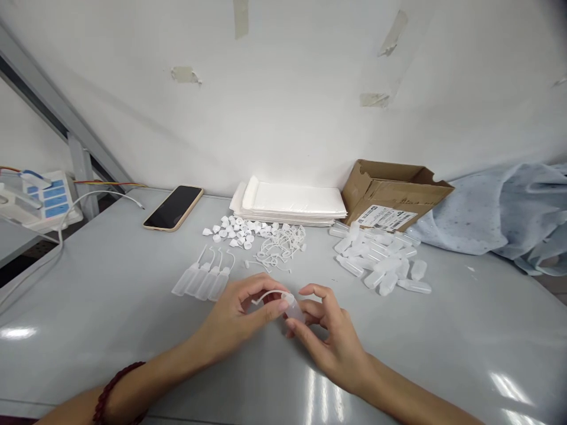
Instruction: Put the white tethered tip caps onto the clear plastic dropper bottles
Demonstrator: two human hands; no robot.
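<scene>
At the far left sits a white unit (53,198) with blue patches; a cable (73,213) loops out in front of it, its tip near the phone (173,208), which lies face up. Next, four strapped bottles (202,281) lie side by side on the table (443,342), their straps pointing away from the person. Beyond them is a heap of white caps (234,230). The left hand (250,307) has thumb and forefinger pinching the held bottle (295,310) near its neck. Just behind the caps' right side is a tangle of loose straps (283,245), with envelopes (296,200) stacked behind it. The held bottle is tilted, between the two hands, its own strap curving left over the left fingers. The right hand (330,333) has its thumb against the bottle's body, forefinger crooked and clear of it, other fingers partly hidden behind. Further right lie loose bottles (384,254), then an open box (394,200) behind them and a crumpled cloth (478,206)
</scene>
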